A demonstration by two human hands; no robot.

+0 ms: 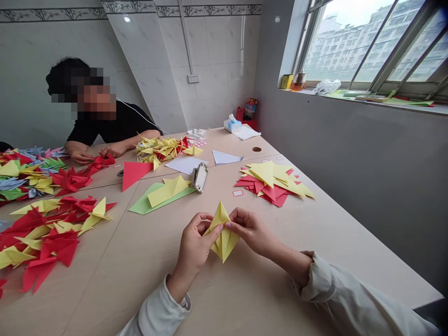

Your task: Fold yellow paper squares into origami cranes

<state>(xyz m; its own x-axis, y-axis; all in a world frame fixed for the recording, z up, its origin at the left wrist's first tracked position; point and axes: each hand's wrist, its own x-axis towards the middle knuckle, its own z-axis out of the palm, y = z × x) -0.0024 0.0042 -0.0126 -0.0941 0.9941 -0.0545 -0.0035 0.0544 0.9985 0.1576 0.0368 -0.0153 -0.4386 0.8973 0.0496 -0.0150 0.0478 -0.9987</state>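
I hold a folded yellow paper piece (224,238), diamond-shaped with a pointed top, just above the beige table (147,270). My left hand (194,247) pinches its left side with thumb and forefinger. Its right flap is gripped by my right hand (250,229), fingers curled. Both hands meet at the paper's middle.
Red and yellow folded sheets (275,183) lie ahead on the right. A green sheet under yellow pieces (164,193) and a small grey device (199,177) sit in front. Many folded red and yellow shapes (45,233) cover the left. Another person (101,123) works across the table. A windowsill (367,100) runs along the right.
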